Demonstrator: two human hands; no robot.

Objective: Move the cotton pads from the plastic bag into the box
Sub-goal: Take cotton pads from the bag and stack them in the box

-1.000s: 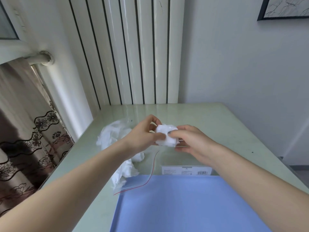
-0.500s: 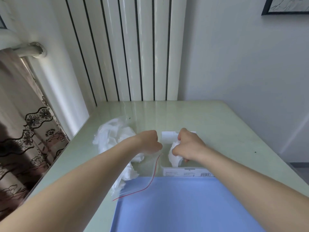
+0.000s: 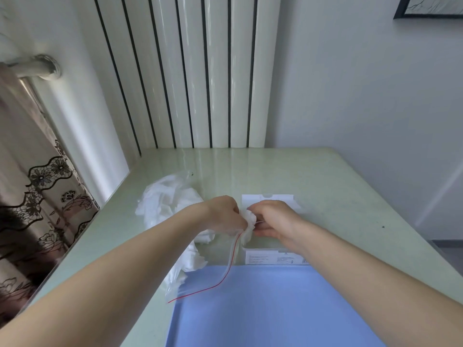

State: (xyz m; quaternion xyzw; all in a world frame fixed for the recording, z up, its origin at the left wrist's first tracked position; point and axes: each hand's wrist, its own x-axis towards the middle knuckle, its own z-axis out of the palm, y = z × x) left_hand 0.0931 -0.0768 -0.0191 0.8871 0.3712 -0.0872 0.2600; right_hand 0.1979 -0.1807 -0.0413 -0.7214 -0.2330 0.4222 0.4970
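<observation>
A clear plastic bag (image 3: 172, 204) with a red zip line holds white cotton pads and lies on the table's left half. My left hand (image 3: 223, 214) pinches the bag's mouth beside the white box (image 3: 271, 256). My right hand (image 3: 273, 219) is over the box, its fingers closed on a wad of white cotton pads (image 3: 250, 217) at the bag's opening. Both hands meet at the wad. The inside of the box is mostly hidden by my right hand.
A pale green glass-topped table (image 3: 338, 196) stands against a white ribbed radiator (image 3: 195, 83) and wall. A blue sheet (image 3: 275, 309) covers the near part. A patterned curtain (image 3: 37, 196) hangs past the left edge.
My hands came down from holding a wad above the table; the right hand dipped into the box, then returned to the bag's mouth and took a fresh wad.
</observation>
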